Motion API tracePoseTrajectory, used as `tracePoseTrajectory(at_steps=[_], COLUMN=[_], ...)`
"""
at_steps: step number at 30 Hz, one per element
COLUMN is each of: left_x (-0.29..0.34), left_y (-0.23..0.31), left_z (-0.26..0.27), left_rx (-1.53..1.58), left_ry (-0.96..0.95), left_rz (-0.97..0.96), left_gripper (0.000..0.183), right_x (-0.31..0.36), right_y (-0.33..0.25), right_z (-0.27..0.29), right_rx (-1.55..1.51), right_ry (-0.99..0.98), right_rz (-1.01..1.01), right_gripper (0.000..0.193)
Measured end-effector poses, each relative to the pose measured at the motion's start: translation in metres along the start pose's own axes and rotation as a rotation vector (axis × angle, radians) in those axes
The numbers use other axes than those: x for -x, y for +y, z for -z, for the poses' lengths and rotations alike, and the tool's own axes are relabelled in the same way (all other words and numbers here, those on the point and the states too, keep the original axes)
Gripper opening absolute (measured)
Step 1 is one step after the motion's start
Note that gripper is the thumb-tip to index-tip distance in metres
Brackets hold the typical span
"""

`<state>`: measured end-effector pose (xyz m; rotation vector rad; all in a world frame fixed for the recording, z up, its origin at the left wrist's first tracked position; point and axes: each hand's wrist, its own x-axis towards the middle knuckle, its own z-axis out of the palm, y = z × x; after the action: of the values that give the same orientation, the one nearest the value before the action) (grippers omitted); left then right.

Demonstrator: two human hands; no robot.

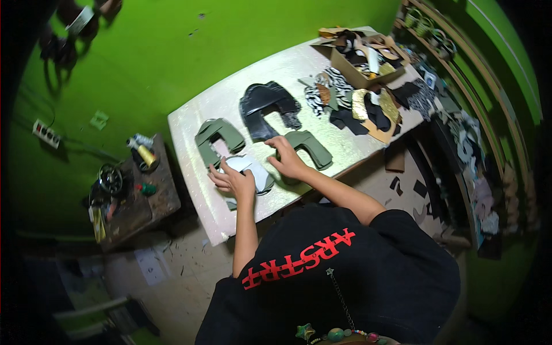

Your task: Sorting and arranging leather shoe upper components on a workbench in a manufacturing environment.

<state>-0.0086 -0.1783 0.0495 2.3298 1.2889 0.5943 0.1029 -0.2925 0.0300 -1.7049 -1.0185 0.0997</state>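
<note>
My left hand (233,178) rests with its fingers spread on a white flat piece (256,168) near the front edge of the table. Dark green edges show from under that white piece. Beside it, my right hand (285,158) hovers with fingers apart and nothing visible in them, next to a stack of olive green curved pieces (313,145). Another olive green U-shaped stack (232,137) lies just beyond my left hand. Farther back is a larger stack of glossy black U-shaped pieces (259,102). Whether my right fingertips touch anything is hard to tell.
The pale table (201,103) stands against a green wall. At its far right are a cardboard box (362,73) full of scraps and a pile of loose offcuts (359,109). A low wooden table (152,201) with tools stands left. Shelving (489,75) lines the right side.
</note>
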Motion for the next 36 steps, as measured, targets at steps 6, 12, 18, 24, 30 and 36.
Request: tracePoseTrajectory(at_steps=[6,12,18,24,30,36], left_x=[0.010,0.024,0.043,0.068,0.082,0.085], left_y=[0.061,0.123,0.200,0.277,0.335,0.354], left_z=[-0.025,-0.066,-0.123,-0.177,-0.219,-0.255], left_rx=[0.119,0.267,0.307,0.371,0.456,0.276], left_ry=[0.070,-0.003,-0.083,-0.261,-0.498,-0.766], left_rz=[-0.193,-0.347,-0.545,-0.873,-1.093,-1.191], left_gripper=[0.065,0.061,0.057,0.052,0.044,0.039], right_x=[0.020,0.047,0.065,0.075,0.083,0.081], right_y=[0.029,0.078,0.123,0.178,0.178,0.189], right_z=[0.088,0.170,0.245,0.307,0.312,0.330], right_rx=[0.052,0.148,0.289,0.512,0.556,0.368], right_ry=[0.375,0.666,0.778,0.555,0.016,0.118], right_rz=[-0.198,-0.336,-0.402,-0.511,-0.570,-0.302], right_gripper=[0.025,0.023,0.026,0.052,0.053,0.029])
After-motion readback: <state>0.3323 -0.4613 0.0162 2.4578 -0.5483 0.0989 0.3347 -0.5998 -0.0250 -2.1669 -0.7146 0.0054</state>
